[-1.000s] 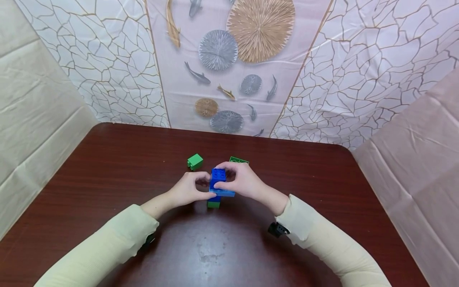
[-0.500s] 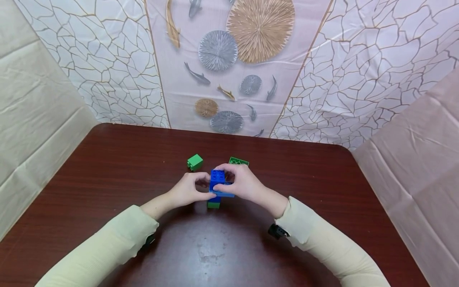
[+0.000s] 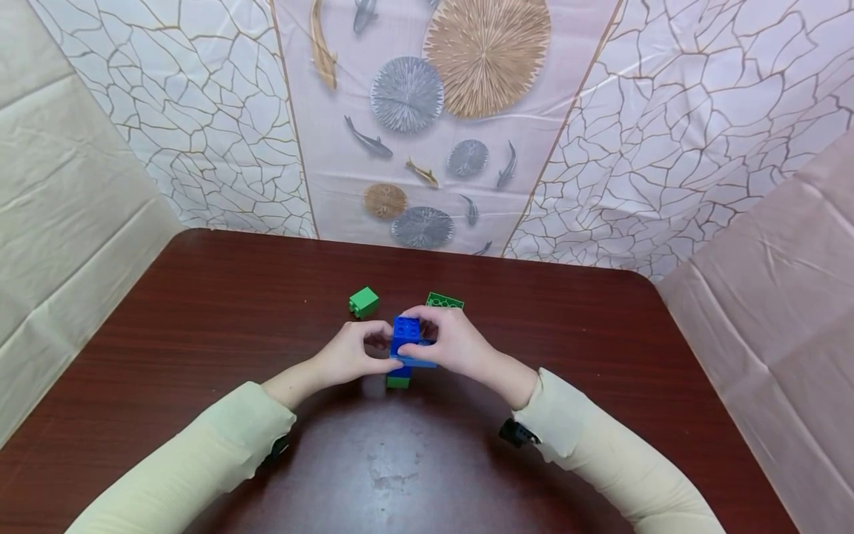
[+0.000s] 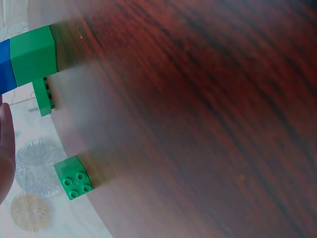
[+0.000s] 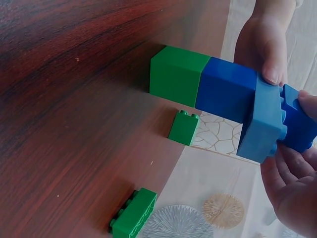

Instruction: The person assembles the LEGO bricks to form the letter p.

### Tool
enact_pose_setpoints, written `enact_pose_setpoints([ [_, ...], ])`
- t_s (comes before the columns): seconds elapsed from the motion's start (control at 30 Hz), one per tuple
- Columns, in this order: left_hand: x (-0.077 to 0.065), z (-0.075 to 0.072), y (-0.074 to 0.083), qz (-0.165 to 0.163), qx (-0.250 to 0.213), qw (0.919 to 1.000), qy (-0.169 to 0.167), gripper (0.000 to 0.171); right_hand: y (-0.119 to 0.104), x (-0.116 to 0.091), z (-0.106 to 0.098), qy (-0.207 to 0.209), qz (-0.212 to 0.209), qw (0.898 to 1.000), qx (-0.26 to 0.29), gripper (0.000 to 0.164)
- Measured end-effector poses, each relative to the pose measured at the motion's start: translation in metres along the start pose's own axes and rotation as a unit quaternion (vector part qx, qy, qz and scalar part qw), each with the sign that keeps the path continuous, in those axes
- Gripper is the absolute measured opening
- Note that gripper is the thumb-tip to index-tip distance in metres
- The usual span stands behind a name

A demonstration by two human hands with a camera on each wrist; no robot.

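A stack of building bricks stands at the middle of the table: a green brick point(image 5: 178, 74) lowest, a dark blue brick point(image 5: 227, 89) over it, then a longer light blue brick point(image 5: 261, 119). My right hand point(image 3: 460, 343) pinches the top dark blue brick point(image 3: 405, 331) between thumb and fingers. In the right wrist view this brick sits slightly tilted over the light blue brick's studs, some of which show. My left hand point(image 3: 347, 354) holds the stack from the left, thumb at the light blue brick; its far fingers are hidden.
Behind the hands on the brown table point(image 3: 220, 326) lie a green brick point(image 3: 363, 302) at left and another green brick point(image 3: 445, 300) on its side, partly covered by the right hand in the head view. A patterned cloth point(image 3: 414, 148) hangs past the far edge.
My right hand and the top dark blue brick have shifted slightly down and toward me, uncovering more of the light blue brick's right end. The left hand has stayed put.
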State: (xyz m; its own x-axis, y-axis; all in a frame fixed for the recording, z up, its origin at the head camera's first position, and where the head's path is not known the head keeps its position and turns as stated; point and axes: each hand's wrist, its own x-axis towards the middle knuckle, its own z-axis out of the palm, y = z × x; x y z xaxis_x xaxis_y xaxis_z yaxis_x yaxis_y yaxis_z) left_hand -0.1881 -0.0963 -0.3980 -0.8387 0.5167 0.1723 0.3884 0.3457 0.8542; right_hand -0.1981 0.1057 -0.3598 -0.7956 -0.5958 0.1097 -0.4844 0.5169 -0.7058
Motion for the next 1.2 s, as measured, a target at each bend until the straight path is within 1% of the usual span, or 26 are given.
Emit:
enact_pose_setpoints([
  [0.1, -0.003, -0.003, 0.011, 0.009, -0.002, 1.0000, 0.001, 0.023, -0.001, -0.001, 0.001, 0.001, -0.014, 1.000, -0.010, 0.041],
  [0.2, -0.004, -0.003, 0.011, 0.015, -0.005, 0.9999, 0.004, 0.023, -0.001, -0.002, 0.002, 0.004, -0.027, 0.999, -0.021, 0.042],
  [0.27, -0.002, -0.001, 0.004, 0.016, -0.007, 0.9998, 0.005, 0.023, -0.001, -0.003, 0.003, 0.005, -0.031, 0.999, -0.026, 0.043],
  [0.3, -0.002, 0.000, 0.004, 0.016, -0.007, 0.9998, 0.005, 0.023, 0.000, -0.003, 0.003, 0.006, -0.032, 0.999, -0.027, 0.043],
  [0.43, 0.002, 0.003, -0.016, 0.016, -0.006, 0.9998, 0.002, 0.025, -0.002, -0.006, 0.003, 0.012, -0.040, 0.999, -0.034, 0.044],
  [0.5, 0.002, 0.003, -0.020, 0.019, -0.006, 0.9998, 0.001, 0.025, -0.002, -0.007, 0.003, 0.018, -0.043, 0.998, -0.039, 0.044],
  [0.53, 0.003, 0.004, -0.025, 0.019, -0.006, 0.9998, 0.001, 0.026, -0.002, -0.008, 0.003, 0.020, -0.042, 0.998, -0.041, 0.044],
  [0.77, 0.003, 0.004, -0.026, 0.017, -0.013, 0.9998, 0.001, 0.027, -0.002, -0.006, 0.004, 0.023, -0.009, 0.999, -0.030, 0.046],
  [1.0, 0.003, 0.004, -0.022, 0.003, -0.009, 1.0000, 0.001, 0.028, -0.003, -0.004, 0.004, 0.012, -0.010, 0.999, -0.036, 0.046],
  [1.2, 0.005, 0.004, -0.024, -0.004, -0.007, 1.0000, -0.003, 0.027, -0.005, -0.002, 0.001, -0.003, -0.018, 0.999, -0.046, 0.046],
])
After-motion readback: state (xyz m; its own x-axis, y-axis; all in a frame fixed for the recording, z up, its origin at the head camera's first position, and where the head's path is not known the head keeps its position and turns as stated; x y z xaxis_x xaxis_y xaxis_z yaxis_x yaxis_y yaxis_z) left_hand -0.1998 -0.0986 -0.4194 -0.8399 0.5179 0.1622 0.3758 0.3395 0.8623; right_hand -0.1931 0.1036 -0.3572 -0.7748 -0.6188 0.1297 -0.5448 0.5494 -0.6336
